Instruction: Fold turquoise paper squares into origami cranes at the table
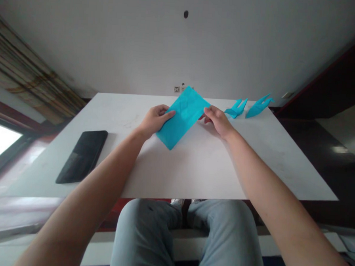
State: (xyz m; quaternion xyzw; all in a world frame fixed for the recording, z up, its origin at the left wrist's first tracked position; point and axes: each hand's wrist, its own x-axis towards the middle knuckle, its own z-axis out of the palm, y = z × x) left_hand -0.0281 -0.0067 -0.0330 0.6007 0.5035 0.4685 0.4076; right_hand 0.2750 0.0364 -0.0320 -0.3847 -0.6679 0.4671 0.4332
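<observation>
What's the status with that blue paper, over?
Left grip and right grip both on blue paper. Held over white table. Two folded blue figures right, black device left, both out of the way.

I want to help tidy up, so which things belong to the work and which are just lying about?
With the work:
blue paper, held by the left hand and right hand
white table, underneath

Lying about:
black flat device, on the left
two folded blue paper figures, on the right; similar colour, so perhaps related, but untouched
</observation>
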